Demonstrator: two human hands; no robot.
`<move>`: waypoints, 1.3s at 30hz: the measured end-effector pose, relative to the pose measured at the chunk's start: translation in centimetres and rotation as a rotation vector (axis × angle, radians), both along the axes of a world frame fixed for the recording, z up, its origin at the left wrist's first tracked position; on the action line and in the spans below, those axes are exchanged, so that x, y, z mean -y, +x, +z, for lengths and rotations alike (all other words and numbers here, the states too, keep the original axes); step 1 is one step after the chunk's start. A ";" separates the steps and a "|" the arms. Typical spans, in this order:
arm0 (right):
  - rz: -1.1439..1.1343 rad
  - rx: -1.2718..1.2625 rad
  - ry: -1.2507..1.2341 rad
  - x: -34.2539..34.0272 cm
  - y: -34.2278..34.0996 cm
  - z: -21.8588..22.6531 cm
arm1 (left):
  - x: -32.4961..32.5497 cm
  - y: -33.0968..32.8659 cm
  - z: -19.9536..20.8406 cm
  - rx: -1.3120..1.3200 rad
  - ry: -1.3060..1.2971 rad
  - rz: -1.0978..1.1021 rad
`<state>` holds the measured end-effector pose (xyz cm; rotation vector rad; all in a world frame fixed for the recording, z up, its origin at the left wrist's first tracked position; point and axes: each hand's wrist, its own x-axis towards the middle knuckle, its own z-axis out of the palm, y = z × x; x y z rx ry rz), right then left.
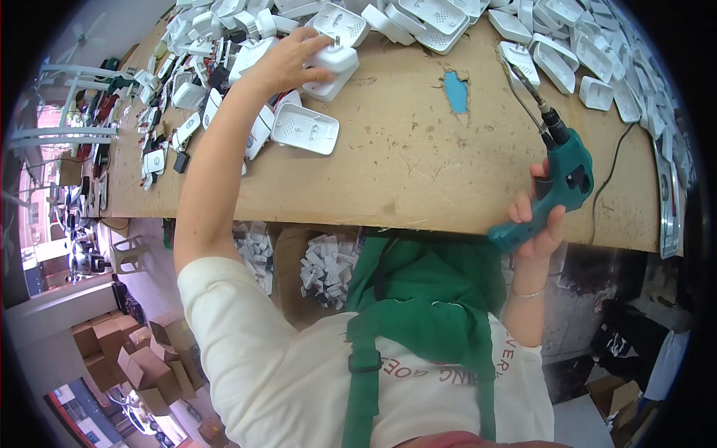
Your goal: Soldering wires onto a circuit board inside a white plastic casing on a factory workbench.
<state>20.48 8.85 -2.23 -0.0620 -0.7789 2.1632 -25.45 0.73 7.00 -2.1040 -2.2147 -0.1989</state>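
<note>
At the far edge of the pile, my left hand [287,61] is closed around a white plug adapter [334,63] with metal prongs pointing up. My right hand [539,224] grips a teal soldering gun [564,179] by its handle. Its metal tip and a thin feed tube slant up and left, near a white shell [520,63] lying on the table. Nearer me than the left hand lies an open white casing [305,128], hollow side up, with small holes in its face.
White casings [437,22] are heaped along the far edge of the cardboard-covered table [373,179]. Adapters and dark parts [153,160] spread on the left. A black cable [614,160] runs at the right. Below the table edge, a cardboard box [328,269] holds small white pieces.
</note>
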 end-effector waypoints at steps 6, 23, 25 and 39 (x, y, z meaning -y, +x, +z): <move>0.047 -0.010 0.009 0.1 -0.6 0.4 | 1.3 2.0 3.6 -0.195 0.316 0.241; 0.060 -0.048 -0.020 -0.7 -0.1 0.4 | 6.9 14.7 0.4 -0.199 0.555 0.279; 0.059 -0.055 -0.037 -0.7 0.0 0.4 | 9.3 12.3 -0.5 -0.084 0.390 0.527; 0.038 -0.009 -0.041 -1.0 0.5 0.1 | 3.2 14.5 -2.8 0.588 0.438 0.485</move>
